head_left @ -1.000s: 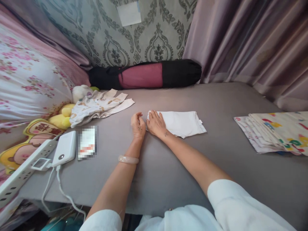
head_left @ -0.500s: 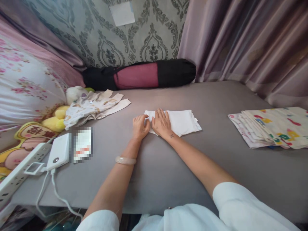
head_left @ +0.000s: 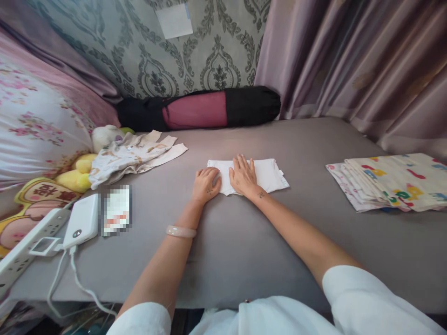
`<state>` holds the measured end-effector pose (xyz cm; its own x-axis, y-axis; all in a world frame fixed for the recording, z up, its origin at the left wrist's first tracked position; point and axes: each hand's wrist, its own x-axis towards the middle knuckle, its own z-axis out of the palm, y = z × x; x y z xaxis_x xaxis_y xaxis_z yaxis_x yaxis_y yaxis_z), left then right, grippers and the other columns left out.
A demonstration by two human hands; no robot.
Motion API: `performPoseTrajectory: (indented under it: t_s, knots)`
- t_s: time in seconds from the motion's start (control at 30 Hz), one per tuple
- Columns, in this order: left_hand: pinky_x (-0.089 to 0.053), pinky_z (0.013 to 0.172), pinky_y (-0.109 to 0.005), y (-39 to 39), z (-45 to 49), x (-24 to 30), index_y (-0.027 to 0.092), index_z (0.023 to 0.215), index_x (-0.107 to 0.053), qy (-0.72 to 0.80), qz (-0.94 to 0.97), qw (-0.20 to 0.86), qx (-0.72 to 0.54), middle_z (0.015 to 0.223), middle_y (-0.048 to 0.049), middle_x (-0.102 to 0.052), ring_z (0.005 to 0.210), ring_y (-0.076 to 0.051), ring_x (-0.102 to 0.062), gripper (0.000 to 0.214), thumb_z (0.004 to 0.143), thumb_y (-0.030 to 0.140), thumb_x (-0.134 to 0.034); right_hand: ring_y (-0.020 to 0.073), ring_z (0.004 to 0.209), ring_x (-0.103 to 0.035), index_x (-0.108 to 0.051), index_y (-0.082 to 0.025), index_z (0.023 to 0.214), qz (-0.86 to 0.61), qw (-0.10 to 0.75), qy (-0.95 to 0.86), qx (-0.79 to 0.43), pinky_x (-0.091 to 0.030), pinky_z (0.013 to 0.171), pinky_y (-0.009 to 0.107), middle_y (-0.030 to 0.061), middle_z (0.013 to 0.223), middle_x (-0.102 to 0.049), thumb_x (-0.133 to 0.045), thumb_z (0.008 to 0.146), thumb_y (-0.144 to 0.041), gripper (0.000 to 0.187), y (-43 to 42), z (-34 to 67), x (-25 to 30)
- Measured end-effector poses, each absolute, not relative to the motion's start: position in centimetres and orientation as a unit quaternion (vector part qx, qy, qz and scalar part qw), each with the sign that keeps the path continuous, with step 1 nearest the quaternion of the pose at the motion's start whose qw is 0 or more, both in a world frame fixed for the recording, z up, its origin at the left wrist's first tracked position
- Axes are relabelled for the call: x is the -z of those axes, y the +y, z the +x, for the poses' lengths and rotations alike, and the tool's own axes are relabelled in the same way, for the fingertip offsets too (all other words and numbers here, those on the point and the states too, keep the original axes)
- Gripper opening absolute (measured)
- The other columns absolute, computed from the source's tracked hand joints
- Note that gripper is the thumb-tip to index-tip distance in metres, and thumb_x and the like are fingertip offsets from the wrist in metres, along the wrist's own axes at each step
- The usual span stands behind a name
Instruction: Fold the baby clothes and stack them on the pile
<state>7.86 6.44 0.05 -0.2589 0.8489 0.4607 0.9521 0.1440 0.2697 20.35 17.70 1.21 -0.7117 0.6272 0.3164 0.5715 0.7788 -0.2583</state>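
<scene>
A white folded garment (head_left: pixel 268 174) lies flat on the grey sheet in front of me, with a small tag at its right end. My right hand (head_left: pixel 242 177) rests palm down on its middle, fingers stretched out and slightly spread. At the garment's left end is my left hand (head_left: pixel 206 184), its fingers a little bent and lying over the edge, the thumb toward the cloth. It presses rather than grips, as far as I can see. The undersides of both hands are hidden.
To the right lies a stack of folded patterned cloths (head_left: pixel 391 181). A rumpled baby garment (head_left: pixel 136 158) is at the left beside plush toys (head_left: pixel 75 177). Nearer are a white power bank (head_left: pixel 81 221) with cables and a power strip (head_left: pixel 31 244). A long black and maroon bag (head_left: pixel 195 110) lines the wall.
My right hand has slid to the right along the white garment. My left hand stays at the left end, its fingers now lower and closer to the cloth.
</scene>
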Motion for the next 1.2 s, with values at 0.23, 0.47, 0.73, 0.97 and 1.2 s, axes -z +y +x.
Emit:
performPoseTrajectory:
  t_s: [0.23, 0.47, 0.73, 0.97, 1.2]
  knots:
    - [-0.035, 0.101, -0.039, 6.5, 7.9, -0.1, 0.019, 0.110, -0.060, -0.759, -0.593, 0.087, 0.253, 0.118, -0.0096, -0.067, 0.118, -0.023, -0.057, 0.025, 0.089, 0.027, -0.048, 0.0280, 0.141, -0.029, -0.046, -0.002, 0.138, -0.333, 0.197, -0.920, -0.063, -0.011, 0.116, 0.047, 0.0196, 0.150, -0.039, -0.032, 0.098, -0.030, 0.051, 17.6, 20.5, -0.6]
    - [-0.036, 0.101, -0.040, 6.5, 7.8, 0.1, 0.019, 0.111, -0.061, -0.762, -0.591, 0.089, 0.250, 0.120, -0.0098, -0.067, 0.118, -0.024, -0.057, 0.027, 0.089, 0.027, -0.049, 0.0266, 0.142, -0.027, -0.045, -0.004, 0.139, -0.350, 0.188, -0.913, -0.087, -0.014, 0.116, 0.046, 0.0189, 0.151, -0.037, -0.030, 0.099, -0.030, 0.050, 18.1, 21.2, -1.2]
    - [-0.030, 0.109, -0.043, 6.6, 7.8, 0.4, 0.020, 0.122, -0.058, -0.745, -0.618, 0.083, 0.235, 0.131, -0.0099, -0.061, 0.131, -0.023, -0.048, 0.036, 0.095, 0.038, -0.042, 0.0289, 0.141, -0.029, -0.042, -0.002, 0.141, -0.389, 0.146, -0.907, -0.078, -0.016, 0.115, 0.050, 0.0197, 0.149, -0.040, -0.026, 0.099, -0.034, 0.054, 19.6, 23.5, -0.5]
    - [-0.027, 0.112, -0.045, 6.7, 7.9, 0.3, 0.020, 0.125, -0.058, -0.748, -0.622, 0.075, 0.222, 0.134, -0.0103, -0.060, 0.133, -0.023, -0.046, 0.041, 0.097, 0.043, -0.040, 0.0287, 0.141, -0.029, -0.042, -0.004, 0.141, -0.394, 0.140, -0.904, -0.088, -0.017, 0.115, 0.049, 0.0181, 0.148, -0.042, -0.025, 0.099, -0.035, 0.055, 19.6, 23.2, -0.4]
    - [-0.028, 0.112, -0.045, 6.7, 7.9, 0.3, 0.021, 0.124, -0.059, -0.750, -0.620, 0.072, 0.217, 0.135, -0.0105, -0.059, 0.133, -0.024, -0.046, 0.040, 0.096, 0.043, -0.042, 0.0282, 0.144, -0.024, -0.037, -0.003, 0.145, -0.387, 0.108, -0.911, -0.098, -0.015, 0.116, 0.048, 0.0175, 0.153, -0.034, -0.023, 0.100, -0.037, 0.058, 20.5, 25.1, -1.2]
